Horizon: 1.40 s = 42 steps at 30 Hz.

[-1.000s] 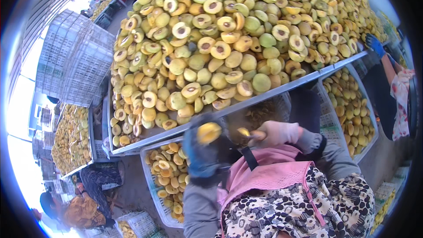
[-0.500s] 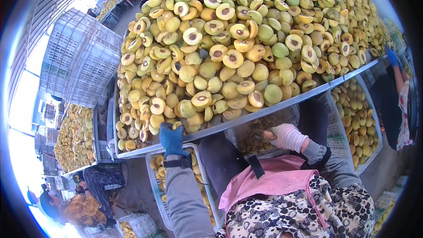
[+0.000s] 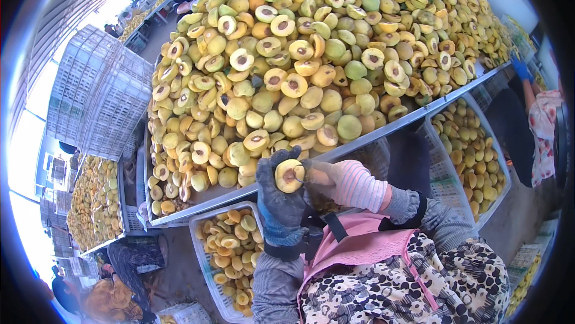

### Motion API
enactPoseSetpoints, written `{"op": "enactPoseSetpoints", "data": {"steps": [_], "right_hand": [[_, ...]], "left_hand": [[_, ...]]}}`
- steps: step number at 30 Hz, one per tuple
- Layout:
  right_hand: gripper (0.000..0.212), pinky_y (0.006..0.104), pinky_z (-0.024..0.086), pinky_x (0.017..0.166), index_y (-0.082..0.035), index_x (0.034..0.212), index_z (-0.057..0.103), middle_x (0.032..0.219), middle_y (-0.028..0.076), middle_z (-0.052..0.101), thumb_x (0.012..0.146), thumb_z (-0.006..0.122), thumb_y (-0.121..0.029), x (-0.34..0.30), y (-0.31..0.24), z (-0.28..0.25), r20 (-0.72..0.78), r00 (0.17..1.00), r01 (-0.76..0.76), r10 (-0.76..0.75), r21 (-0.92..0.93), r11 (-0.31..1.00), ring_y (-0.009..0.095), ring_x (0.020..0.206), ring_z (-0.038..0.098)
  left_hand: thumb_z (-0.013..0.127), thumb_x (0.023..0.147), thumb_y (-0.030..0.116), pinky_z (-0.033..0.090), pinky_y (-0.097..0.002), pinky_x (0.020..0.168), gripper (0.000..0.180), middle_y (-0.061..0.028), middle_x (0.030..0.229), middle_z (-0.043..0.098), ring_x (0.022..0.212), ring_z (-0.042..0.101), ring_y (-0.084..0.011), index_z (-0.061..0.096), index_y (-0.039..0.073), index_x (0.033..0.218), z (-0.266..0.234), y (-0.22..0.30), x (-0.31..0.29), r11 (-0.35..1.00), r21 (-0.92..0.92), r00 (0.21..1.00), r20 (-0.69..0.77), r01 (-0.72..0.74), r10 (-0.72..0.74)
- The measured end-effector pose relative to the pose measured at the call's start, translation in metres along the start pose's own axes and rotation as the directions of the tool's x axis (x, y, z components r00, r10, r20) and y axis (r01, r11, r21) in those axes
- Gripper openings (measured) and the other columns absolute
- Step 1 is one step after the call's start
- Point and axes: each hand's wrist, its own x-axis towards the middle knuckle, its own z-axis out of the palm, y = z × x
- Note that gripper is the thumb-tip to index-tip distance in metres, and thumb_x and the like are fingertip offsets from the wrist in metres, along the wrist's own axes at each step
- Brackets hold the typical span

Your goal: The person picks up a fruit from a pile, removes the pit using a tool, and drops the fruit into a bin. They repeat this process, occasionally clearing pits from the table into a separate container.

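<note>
In front of my lap, my left hand [image 3: 280,201], in a blue and dark grey glove, is closed round a yellow peach half [image 3: 289,176], its cut face with the brown centre turned up. My right hand [image 3: 358,184], in a white and pink striped glove, grips a small pitting tool [image 3: 318,174] with a tan handle. The tool's thin tip reaches the cut face beside the brown centre; its exact shape is too small to make out. Both hands are over the near edge of a metal-rimmed table [image 3: 239,194], heaped with peach halves [image 3: 311,97].
A white crate [image 3: 200,252] of peach halves stands left of my legs, another crate [image 3: 503,189] to the right. Stacked crates [image 3: 99,93] rise at the left. A co-worker's blue-gloved hand [image 3: 521,69] is at the far right; another person [image 3: 111,300] sits lower left.
My left hand has left the table's edge and come right and down to my lap, now holding a peach half. My right hand has moved left and brought the tool to the fruit.
</note>
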Motion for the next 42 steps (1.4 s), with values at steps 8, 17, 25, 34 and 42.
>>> {"op": "enactPoseSetpoints", "data": {"steps": [8, 17, 25, 34, 42], "right_hand": [[0.032, 0.0453, 0.050, 0.057, -0.013, 0.111, 0.056, 0.074, 0.015, 0.064, 0.083, 0.066, -0.023, -0.009, 0.023, 0.008, -0.119, 0.987, 0.098, -0.110, -0.098, 0.990, 0.037, 0.066, 0.064], [0.037, 0.0438, 0.052, 0.071, -0.016, 0.121, 0.060, 0.088, 0.015, 0.069, 0.085, 0.060, -0.026, -0.008, 0.041, 0.001, 0.178, 0.978, -0.081, 0.109, -0.160, 0.984, 0.037, 0.083, 0.066], [0.040, 0.0444, 0.052, 0.071, -0.017, 0.123, 0.058, 0.092, 0.015, 0.069, 0.084, 0.061, -0.026, -0.015, 0.037, 0.013, 0.091, 0.995, -0.037, 0.045, -0.086, 0.996, 0.038, 0.083, 0.066], [0.031, 0.0451, 0.052, 0.072, -0.016, 0.118, 0.061, 0.092, 0.015, 0.069, 0.091, 0.057, -0.030, -0.015, 0.037, 0.011, 0.071, 0.996, -0.053, 0.059, -0.083, 0.995, 0.038, 0.085, 0.066], [0.028, 0.0456, 0.051, 0.070, -0.012, 0.110, 0.064, 0.086, 0.017, 0.068, 0.093, 0.053, -0.032, -0.011, 0.054, 0.033, 0.081, 0.997, 0.018, -0.008, -0.117, 0.993, 0.040, 0.081, 0.065]], "left_hand": [[0.063, 0.092, 0.001, 0.052, -0.0338, 0.091, 0.035, -0.0159, 0.118, 0.062, 0.100, 0.066, -0.0220, 0.051, -0.004, 0.124, 0.016, 0.018, 0.001, 0.984, 0.179, 0.997, 0.074, -0.019, 0.005], [0.035, 0.102, 0.051, 0.051, -0.0268, 0.075, 0.057, -0.0119, 0.088, 0.068, 0.077, 0.063, -0.0200, 0.060, 0.001, 0.110, 0.004, 0.044, 0.019, 0.496, -0.158, 0.516, 0.374, 0.854, -0.770], [0.067, 0.085, 0.005, 0.051, -0.0335, 0.087, 0.030, -0.0133, 0.104, 0.068, 0.096, 0.066, -0.0234, 0.057, 0.000, 0.113, 0.019, 0.013, 0.002, 0.938, 0.342, 0.991, 0.136, -0.047, 0.000], [0.064, 0.088, 0.006, 0.051, -0.0343, 0.088, 0.023, -0.0123, 0.101, 0.068, 0.094, 0.065, -0.0234, 0.059, 0.000, 0.109, 0.037, 0.019, -0.006, 0.982, 0.186, 1.000, -0.005, 0.008, -0.008], [0.050, 0.101, 0.021, 0.053, -0.0319, 0.078, 0.025, -0.0136, 0.096, 0.066, 0.080, 0.063, -0.0209, 0.056, -0.002, 0.109, 0.044, -0.002, -0.014, 0.601, -0.702, 0.833, -0.021, 0.382, -0.553]]}}
